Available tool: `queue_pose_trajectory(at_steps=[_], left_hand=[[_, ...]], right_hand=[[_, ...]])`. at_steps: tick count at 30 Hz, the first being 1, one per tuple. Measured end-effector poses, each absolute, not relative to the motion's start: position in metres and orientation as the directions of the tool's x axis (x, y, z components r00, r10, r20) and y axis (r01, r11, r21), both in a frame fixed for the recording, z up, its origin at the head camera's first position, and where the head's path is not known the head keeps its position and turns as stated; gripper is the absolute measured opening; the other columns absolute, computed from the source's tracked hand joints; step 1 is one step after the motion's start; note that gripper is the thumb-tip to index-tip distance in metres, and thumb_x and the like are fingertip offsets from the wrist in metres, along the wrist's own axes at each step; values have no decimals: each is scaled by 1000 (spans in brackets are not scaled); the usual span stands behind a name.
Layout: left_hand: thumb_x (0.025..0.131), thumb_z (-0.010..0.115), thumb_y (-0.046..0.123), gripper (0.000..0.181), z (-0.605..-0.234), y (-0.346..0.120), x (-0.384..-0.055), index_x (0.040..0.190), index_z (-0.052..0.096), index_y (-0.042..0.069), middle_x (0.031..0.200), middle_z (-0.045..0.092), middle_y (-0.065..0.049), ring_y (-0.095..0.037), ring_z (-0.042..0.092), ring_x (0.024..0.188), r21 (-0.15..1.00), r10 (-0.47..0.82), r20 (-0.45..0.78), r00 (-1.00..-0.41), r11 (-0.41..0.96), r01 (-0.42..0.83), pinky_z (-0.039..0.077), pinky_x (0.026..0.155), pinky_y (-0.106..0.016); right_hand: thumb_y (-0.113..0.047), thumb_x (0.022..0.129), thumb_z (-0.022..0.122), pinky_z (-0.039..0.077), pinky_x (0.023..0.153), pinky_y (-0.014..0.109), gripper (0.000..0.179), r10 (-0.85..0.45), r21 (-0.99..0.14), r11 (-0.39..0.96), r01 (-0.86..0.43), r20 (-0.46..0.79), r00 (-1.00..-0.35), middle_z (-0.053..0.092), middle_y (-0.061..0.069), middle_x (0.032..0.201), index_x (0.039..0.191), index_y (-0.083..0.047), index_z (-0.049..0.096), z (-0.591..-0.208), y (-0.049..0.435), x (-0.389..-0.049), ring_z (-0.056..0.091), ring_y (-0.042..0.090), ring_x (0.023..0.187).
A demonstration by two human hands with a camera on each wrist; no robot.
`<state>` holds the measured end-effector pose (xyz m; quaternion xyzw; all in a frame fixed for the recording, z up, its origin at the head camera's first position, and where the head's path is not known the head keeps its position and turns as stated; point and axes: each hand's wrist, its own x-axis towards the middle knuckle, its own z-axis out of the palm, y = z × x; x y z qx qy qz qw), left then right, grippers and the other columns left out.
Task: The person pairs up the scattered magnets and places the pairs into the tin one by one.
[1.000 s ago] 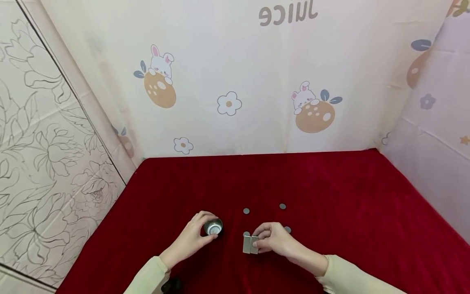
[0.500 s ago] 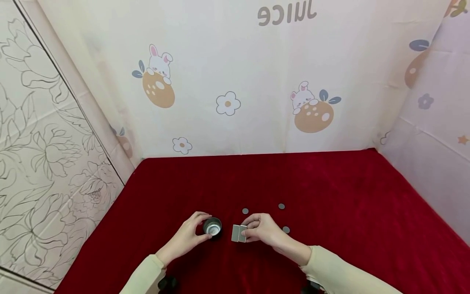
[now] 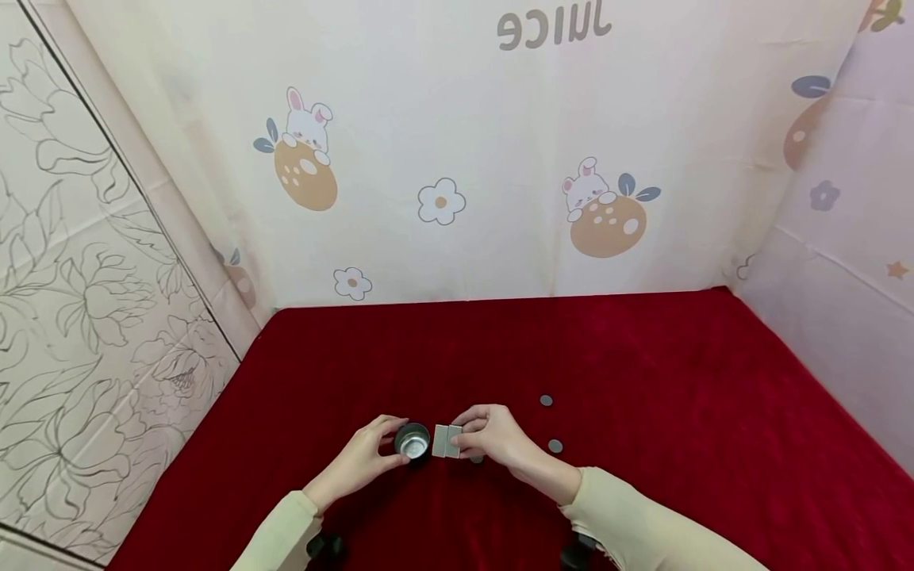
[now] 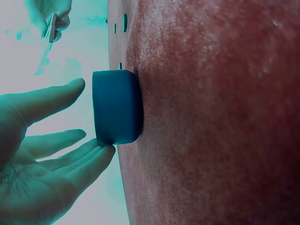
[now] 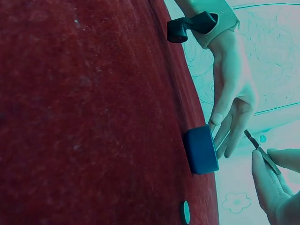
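Note:
A small dark round cup (image 3: pixel 413 447) with a silvery inside stands upright on the red cloth. My left hand (image 3: pixel 360 457) lies loosely beside and around it. In the left wrist view the fingertips touch the cup (image 4: pixel 117 108), the thumb stays slightly apart and the fingers are nearly straight. My right hand (image 3: pixel 494 434) pinches two flat silvery rectangular plates (image 3: pixel 441 441) joined side by side, at the right of the cup's rim. From the right wrist view the plates (image 5: pixel 268 158) are seen edge-on, above the cloth. How they are joined cannot be made out.
Thin grey discs lie on the red cloth (image 3: pixel 607 357): a far one (image 3: pixel 546 400), a nearer one (image 3: pixel 555 446), and one (image 3: pixel 477 460) partly hidden beneath the right hand. A printed curtain (image 3: pixel 500 119) rises behind the table. Black wrist devices (image 3: pixel 325 549) hang below the sleeves.
My right hand has carried the plates left, up to the cup, uncovering and covering discs as it passed. The cup, tilted at first, now stands upright. The left hand has barely shifted.

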<state>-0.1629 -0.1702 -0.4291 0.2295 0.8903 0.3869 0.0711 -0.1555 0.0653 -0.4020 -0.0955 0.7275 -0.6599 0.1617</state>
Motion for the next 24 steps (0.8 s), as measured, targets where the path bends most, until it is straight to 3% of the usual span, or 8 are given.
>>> queue_pose_trajectory(at_steps=[11,24], left_hand=[[78,66,7,46,-431,-173,-168,119,50,-7,112,51,-14,-25,54,99,697,479,30,-877,619,362,46,81,-35],[76,69,10,41,-430,-172,-173,111,54,-5,105,54,-11,-25,56,94,696,495,33,-868,612,375,48,76,-35]], right_hand=[[1,77,64,51,67,40,26,-350,-992,66,106,-123,-929,65,16,83,100,12,57,-402,48,-164,63,22,73],[7,77,61,51,67,42,26,-356,-993,58,102,-116,-927,63,21,83,101,16,56,-409,35,-176,63,30,73]])
